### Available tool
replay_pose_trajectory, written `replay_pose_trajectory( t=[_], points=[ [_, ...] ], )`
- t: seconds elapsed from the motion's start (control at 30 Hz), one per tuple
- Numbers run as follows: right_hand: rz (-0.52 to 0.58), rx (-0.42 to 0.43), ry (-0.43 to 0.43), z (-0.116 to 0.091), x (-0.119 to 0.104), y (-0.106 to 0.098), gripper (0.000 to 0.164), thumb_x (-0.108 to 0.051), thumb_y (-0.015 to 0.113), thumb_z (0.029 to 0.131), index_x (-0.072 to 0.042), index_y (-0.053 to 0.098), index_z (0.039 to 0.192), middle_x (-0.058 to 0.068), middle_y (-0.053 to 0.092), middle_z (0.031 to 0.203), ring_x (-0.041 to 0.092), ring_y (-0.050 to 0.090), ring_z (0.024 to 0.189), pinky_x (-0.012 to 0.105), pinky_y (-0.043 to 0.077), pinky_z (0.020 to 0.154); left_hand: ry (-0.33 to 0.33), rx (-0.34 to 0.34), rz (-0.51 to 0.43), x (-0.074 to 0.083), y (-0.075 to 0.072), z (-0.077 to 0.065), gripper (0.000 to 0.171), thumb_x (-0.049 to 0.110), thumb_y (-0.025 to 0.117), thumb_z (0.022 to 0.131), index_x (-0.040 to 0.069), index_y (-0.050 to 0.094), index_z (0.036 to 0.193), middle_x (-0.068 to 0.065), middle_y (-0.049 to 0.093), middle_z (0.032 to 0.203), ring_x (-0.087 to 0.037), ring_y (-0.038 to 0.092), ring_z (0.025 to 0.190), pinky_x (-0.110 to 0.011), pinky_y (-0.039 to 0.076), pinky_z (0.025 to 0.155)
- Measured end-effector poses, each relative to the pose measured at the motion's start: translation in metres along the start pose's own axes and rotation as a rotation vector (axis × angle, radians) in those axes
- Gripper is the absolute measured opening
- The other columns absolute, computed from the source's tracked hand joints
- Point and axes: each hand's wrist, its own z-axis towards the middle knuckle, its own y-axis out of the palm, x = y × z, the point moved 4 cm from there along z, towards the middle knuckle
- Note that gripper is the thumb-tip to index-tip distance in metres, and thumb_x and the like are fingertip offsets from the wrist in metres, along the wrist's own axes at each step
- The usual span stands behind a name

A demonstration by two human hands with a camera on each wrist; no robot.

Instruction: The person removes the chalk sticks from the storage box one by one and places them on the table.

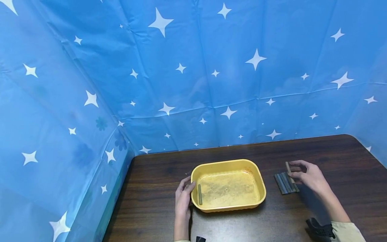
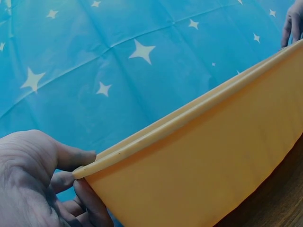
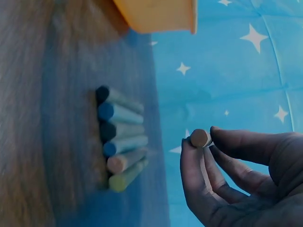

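Note:
My left hand point(image 1: 182, 198) grips the left rim of a yellow plastic basin point(image 1: 226, 208), thumb over the edge and fingers below it, as the left wrist view shows. Inside the basin, along its left side, lies one greenish chalk stick point(image 1: 200, 194). To the right, my right hand point(image 1: 309, 174) pinches a brownish chalk stick point(image 3: 200, 138) between thumb and fingertips, lifted above the table. Just under that hand, several chalk sticks point(image 1: 284, 183) lie side by side in a row. Their ends look black, blue, tan and yellow-green in the right wrist view.
The dark wooden table point(image 1: 157, 174) carries everything. A blue curtain with white stars point(image 1: 211, 87) rises behind the table and along its left side. A black strap point(image 1: 319, 228) sits at my right wrist.

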Motion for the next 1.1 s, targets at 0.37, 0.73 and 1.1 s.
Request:
replay_pose_trajectory(
  t=[0.37,0.73,1.1],
  points=[
    [-0.125,0.023,0.020,0.001,0.023,-0.010,0.037,0.001,0.064,0.098,0.020,0.055,0.129,0.029,0.070,0.100,0.024,0.070,0.078,0.033,0.058,0.061,-0.015,-0.009,0.000,-0.001,-0.002,0.001,0.043,0.015,0.063,0.102,-0.003,0.056,0.141,-0.011,0.067,0.100,-0.018,0.067,0.076,-0.031,0.058,0.061],
    [-0.237,0.052,0.012,0.003,0.037,-0.007,0.035,-0.002,0.067,0.095,0.019,0.058,0.123,0.017,0.071,0.085,0.021,0.056,0.063,0.036,0.041,0.056,0.013,-0.009,-0.001,0.001,-0.001,0.000,0.044,0.015,0.063,0.102,-0.004,0.055,0.141,-0.012,0.067,0.102,-0.019,0.067,0.080,-0.031,0.057,0.065],
    [-0.268,0.078,-0.006,0.004,0.035,-0.001,0.035,0.000,0.067,0.092,0.019,0.059,0.120,0.024,0.071,0.088,0.021,0.054,0.061,0.036,0.039,0.056,0.039,0.000,0.004,0.003,0.001,-0.003,0.043,0.015,0.064,0.101,-0.005,0.057,0.139,-0.014,0.067,0.102,-0.020,0.066,0.083,-0.032,0.057,0.068]
  ],
)
